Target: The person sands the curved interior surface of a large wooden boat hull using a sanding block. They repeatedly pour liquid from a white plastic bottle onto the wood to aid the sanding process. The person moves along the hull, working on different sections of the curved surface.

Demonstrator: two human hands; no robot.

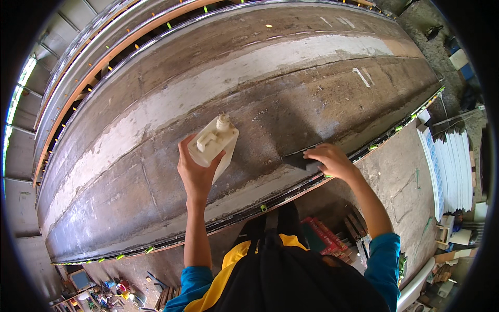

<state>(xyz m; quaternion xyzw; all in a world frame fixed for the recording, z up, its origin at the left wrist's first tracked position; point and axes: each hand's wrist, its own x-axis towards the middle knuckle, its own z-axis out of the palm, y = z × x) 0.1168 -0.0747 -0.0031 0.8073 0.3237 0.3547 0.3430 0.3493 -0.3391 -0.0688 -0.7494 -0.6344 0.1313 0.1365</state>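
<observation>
My left hand (pixel 196 174) is raised and grips a white plastic jug (pixel 213 144) with a cap and a moulded handle, held tilted just above a big upturned boat hull (pixel 156 156). My right hand (pixel 330 160) presses a flat dark scraper blade (pixel 300 159) against the hull's rough grey-brown surface, near its lower edge. A pale band of filler runs along the hull's length, above both hands. Both sleeves are blue.
The hull's rim (pixel 249 213) runs close to my body, marked with small green tags. Stacked white sheets (pixel 452 166) stand at the right. A red crate (pixel 325 234) lies on the concrete floor below, and clutter (pixel 104 291) sits at the lower left.
</observation>
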